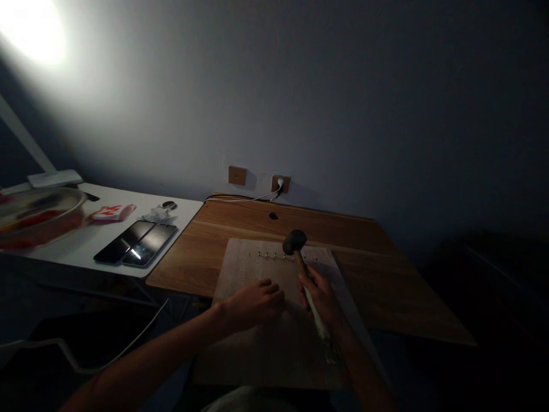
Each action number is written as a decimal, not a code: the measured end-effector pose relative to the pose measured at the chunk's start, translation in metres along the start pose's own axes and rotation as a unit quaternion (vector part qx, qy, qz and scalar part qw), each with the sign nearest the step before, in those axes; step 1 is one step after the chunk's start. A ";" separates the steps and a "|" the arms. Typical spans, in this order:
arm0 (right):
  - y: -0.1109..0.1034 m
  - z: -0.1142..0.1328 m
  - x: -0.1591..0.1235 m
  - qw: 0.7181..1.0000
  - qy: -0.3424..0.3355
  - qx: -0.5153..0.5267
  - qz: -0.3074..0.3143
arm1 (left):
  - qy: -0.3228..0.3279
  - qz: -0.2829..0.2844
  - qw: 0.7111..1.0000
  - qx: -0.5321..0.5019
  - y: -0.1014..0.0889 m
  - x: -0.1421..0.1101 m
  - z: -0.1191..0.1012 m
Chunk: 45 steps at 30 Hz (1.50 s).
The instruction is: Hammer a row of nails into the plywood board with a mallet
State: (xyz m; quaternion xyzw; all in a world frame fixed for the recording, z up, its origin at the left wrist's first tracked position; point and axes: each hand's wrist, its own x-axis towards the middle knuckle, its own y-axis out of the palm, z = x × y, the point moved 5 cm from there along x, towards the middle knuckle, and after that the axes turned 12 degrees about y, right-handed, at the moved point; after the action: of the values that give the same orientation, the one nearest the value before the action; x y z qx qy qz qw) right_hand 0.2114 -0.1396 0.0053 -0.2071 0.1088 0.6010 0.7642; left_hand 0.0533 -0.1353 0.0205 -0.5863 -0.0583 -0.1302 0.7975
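Observation:
My right hand (321, 294) is wrapped round the handle of a mallet (294, 242) with a dark, rounded head. The mallet head is above the far part of a pale wooden board (240, 269). A row of small shiny nails (266, 255) stands upright in that board, and the mallet partly covers the row's right end. Lower on the board, my left hand (259, 301) lies with its fingers curled in. Whatever those fingers might hold is hidden.
Under the board is a brown wooden table (193, 260), with a plugged wall socket (281, 183) behind it. On the white table (132, 200) at left lie two dark phones (148, 246), a red-and-white packet (114, 213), crumpled plastic (159, 215) and a clear round container (47, 220) beside a lamp base (55, 178).

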 end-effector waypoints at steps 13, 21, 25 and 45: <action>0.005 0.004 -0.005 1.000 -0.002 0.004 0.006 | -0.033 -0.021 0.996 -0.082 0.004 -0.015 0.027; 0.006 0.004 -0.005 1.000 -0.014 0.006 0.015 | -0.387 -0.160 0.849 -0.324 0.040 -0.088 0.117; 0.010 0.002 -0.003 1.000 -0.013 0.000 0.023 | -0.394 -0.177 0.856 -0.285 0.048 -0.093 0.127; 0.074 0.021 0.004 0.990 -0.071 -0.082 0.089 | -0.415 -0.223 0.822 -0.320 0.059 -0.098 0.128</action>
State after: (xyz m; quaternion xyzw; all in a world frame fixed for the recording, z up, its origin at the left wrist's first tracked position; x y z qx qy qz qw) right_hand 0.1397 -0.1130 0.0088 -0.2149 0.0224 0.6865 0.6943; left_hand -0.0170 0.0167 -0.0187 -0.7777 -0.4684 -0.0602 0.4149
